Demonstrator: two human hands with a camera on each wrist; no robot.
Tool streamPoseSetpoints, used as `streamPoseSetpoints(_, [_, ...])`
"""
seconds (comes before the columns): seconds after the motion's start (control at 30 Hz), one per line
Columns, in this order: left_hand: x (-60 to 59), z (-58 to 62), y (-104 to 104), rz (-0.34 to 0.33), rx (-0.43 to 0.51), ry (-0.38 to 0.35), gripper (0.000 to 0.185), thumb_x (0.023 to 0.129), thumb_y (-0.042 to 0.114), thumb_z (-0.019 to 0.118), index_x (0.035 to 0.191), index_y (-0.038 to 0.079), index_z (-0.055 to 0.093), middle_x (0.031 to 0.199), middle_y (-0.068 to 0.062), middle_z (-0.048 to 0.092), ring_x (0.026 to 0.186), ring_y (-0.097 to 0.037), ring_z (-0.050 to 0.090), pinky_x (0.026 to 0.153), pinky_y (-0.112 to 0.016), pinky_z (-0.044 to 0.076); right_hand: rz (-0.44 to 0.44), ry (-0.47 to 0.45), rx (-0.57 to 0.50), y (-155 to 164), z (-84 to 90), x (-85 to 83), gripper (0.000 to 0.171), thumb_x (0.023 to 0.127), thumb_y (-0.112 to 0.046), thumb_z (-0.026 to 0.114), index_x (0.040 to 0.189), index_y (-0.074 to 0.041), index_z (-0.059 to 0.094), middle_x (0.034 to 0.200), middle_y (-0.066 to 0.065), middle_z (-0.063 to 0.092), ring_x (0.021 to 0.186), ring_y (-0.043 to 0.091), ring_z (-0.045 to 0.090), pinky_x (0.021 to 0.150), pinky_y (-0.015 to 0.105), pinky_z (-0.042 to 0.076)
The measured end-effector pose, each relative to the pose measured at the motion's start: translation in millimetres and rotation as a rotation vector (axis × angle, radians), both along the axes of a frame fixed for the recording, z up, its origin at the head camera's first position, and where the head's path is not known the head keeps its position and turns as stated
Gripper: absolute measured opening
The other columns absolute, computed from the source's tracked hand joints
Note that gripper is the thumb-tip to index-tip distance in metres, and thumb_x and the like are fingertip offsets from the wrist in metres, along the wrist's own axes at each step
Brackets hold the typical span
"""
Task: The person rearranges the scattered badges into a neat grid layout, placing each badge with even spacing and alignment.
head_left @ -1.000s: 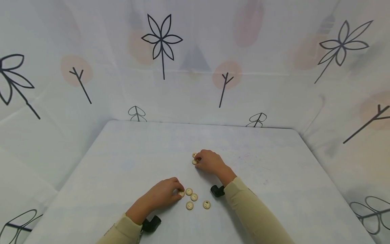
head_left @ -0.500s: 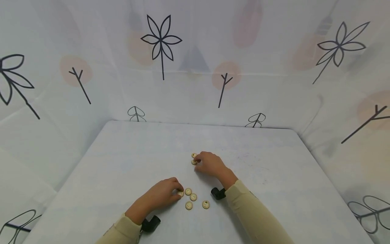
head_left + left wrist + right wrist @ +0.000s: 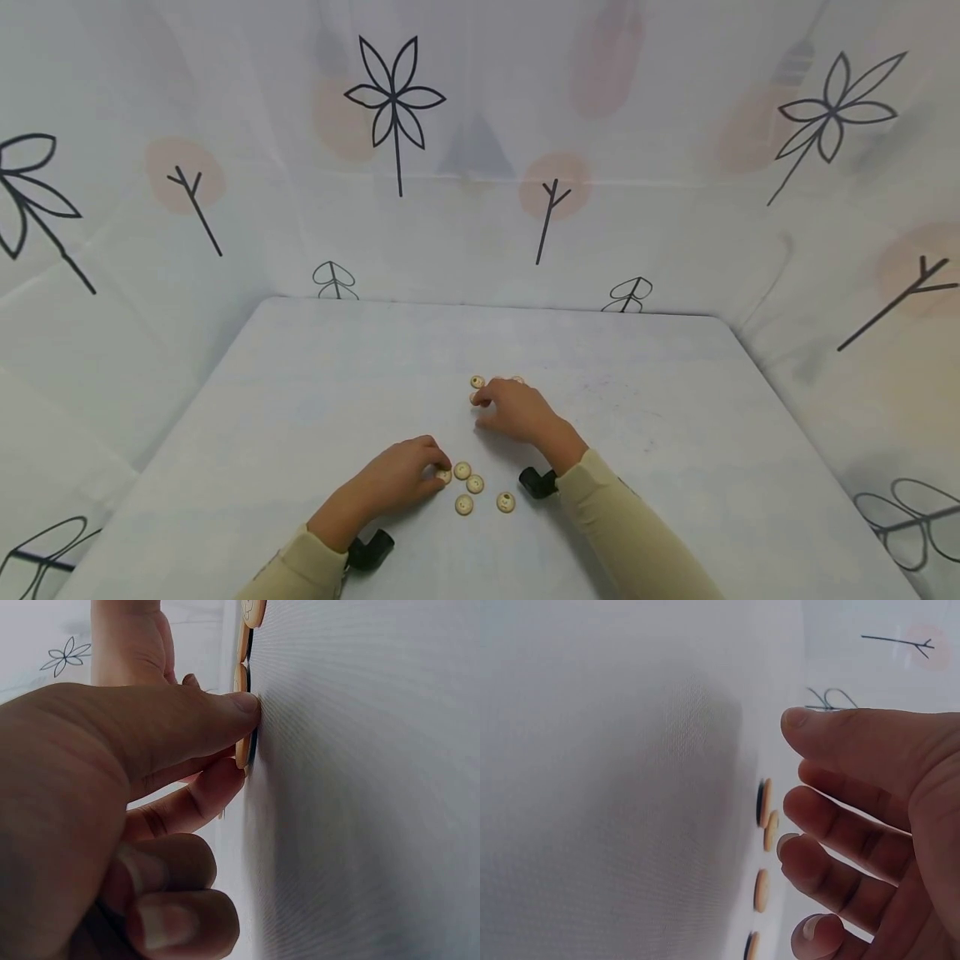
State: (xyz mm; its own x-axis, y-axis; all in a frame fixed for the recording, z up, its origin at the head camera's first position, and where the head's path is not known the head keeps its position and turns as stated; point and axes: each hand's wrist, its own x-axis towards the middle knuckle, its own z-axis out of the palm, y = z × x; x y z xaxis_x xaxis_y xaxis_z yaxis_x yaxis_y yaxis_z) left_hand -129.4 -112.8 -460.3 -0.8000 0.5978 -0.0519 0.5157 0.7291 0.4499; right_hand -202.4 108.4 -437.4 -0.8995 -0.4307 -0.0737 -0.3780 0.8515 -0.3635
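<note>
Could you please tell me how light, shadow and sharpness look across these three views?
Head view: soft, even light, the black flower drawings crisp, a faint shadow on the table under the right hand; left wrist view: lower part of the left hand in shade, a grey shadow on the table beside it; right wrist view: a broad, soft-edged shadow over the table, the tan discs slightly blurred.

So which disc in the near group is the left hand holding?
The leftmost disc in the head view: the left hand pinches it, while the group's other four discs lie untouched.
</note>
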Motion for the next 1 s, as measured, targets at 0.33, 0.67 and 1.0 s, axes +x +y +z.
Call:
streamPoseSetpoints(0.33, [0.8, 0.9, 1, 0.013, -0.005, 0.005, 0.018, 0.089, 0.025, 0.069, 0.103, 0.016, 0.073, 0.1, 0.006, 0.063, 0.092, -0.01, 0.061, 0.084, -0.033, 0.051, 0.072, 0.038, 0.017, -2, 9.6, 14.8, 0.031, 0.083, -0.031, 0.074, 0.111, -0.02, 0.071, 0.106, -0.005, 0.068, 0.1, 0.013, 0.063, 0.082, 0.037, 0.051])
streamPoseSetpoints(0.67, [1.9, 3.5, 2, 0.014, 0.0, -0.008, 0.017, 0.089, 0.023, 0.069, 0.103, 0.015, 0.073, 0.099, 0.005, 0.064, 0.091, -0.011, 0.061, 0.083, -0.032, 0.051, 0.098, 0.026, 0.035, -6, 10.4, 22.2, 0.031, 0.085, -0.035, 0.073, 0.113, -0.022, 0.07, 0.105, -0.008, 0.068, 0.1, 0.012, 0.062, 0.08, 0.035, 0.051])
streamPoseSetpoints(1.0, [2.3, 3.5, 1, 0.018, 0.005, -0.019, 0.017, 0.088, 0.023, 0.069, 0.103, 0.015, 0.073, 0.099, 0.006, 0.063, 0.09, -0.01, 0.061, 0.082, -0.032, 0.051, 0.12, 0.037, 0.031, -6, 12.3, 30.4, 0.03, 0.084, -0.035, 0.073, 0.112, -0.022, 0.071, 0.105, -0.008, 0.068, 0.096, 0.012, 0.063, 0.076, 0.032, 0.05])
